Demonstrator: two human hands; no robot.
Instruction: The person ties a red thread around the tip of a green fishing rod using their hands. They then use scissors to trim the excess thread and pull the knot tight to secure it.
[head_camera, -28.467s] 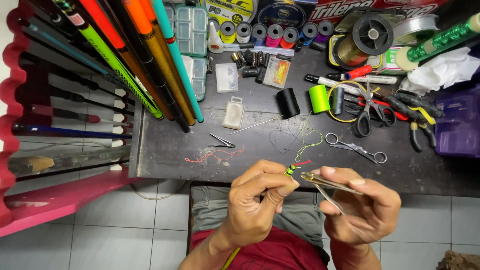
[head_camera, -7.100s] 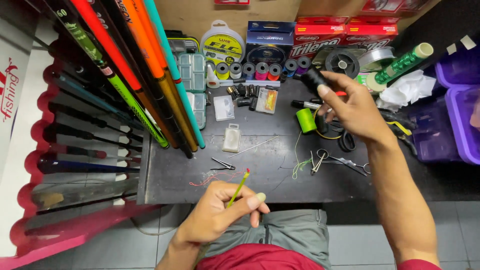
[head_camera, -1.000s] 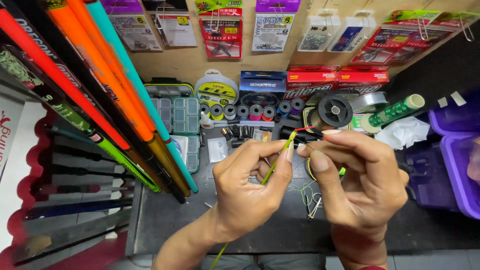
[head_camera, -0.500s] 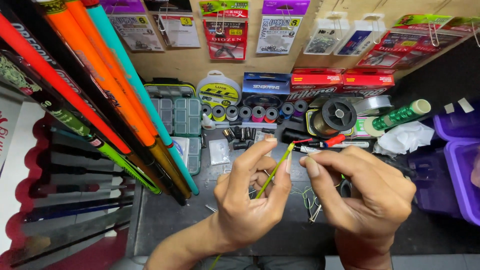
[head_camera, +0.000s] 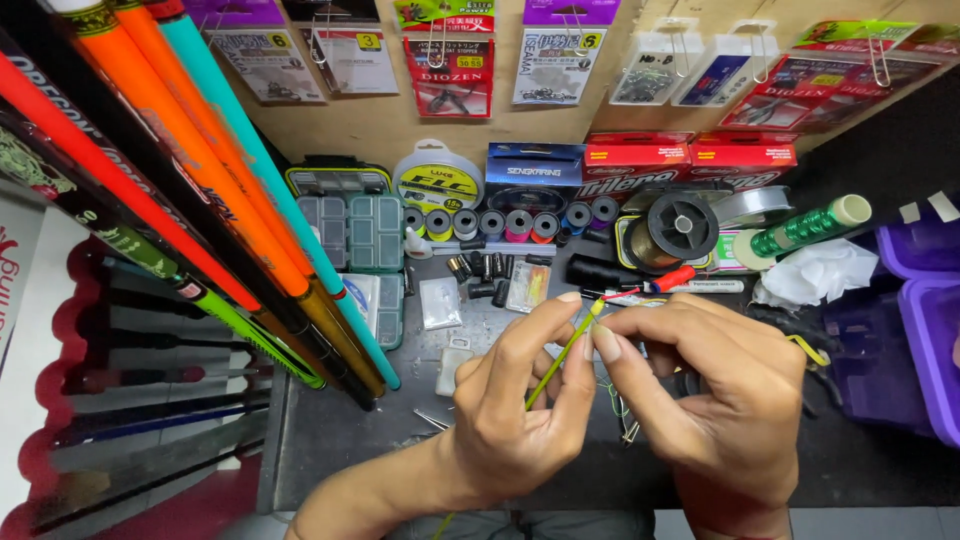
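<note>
So the thin yellow-green rod tip (head_camera: 560, 357) is up in the air over the middle of the counter (head_camera: 330, 440), slanting from low left to upper right. The left hand (head_camera: 515, 410) has it pinched, thumb and forefinger closed tight around the shaft just below its top end. The right hand (head_camera: 715, 385) comes in from the other side with its fingers closed too, pinching right at the very tip, where there's a bit of red thread (head_camera: 625, 296) or wrap showing. Can't tell if it's thread or a tiny fitting, it's too small.

As for progress: looks to me like the work on the tip end is mid-way. The red bit sits at the tip but both hands are clamped on it, so I'd guess nothing is tied off or trimmed yet. Loose greenish line (head_camera: 612, 395) hangs below the hands, which fits that.

Around it: a red-handled tool (head_camera: 672, 279) lies on the counter just behind the hands, a row of small thread spools (head_camera: 510, 222) further back, a black line spool (head_camera: 683, 226) to the right of those, and a green-wrapped bobbin (head_camera: 805, 228) next to a crumpled white tissue (head_camera: 815, 272). A clear tackle box (head_camera: 350, 232) stands at the back left, and orange, teal and green rod blanks (head_camera: 200, 170) lean across the left side. Purple bins (head_camera: 925, 300) sit at the far right.
</note>
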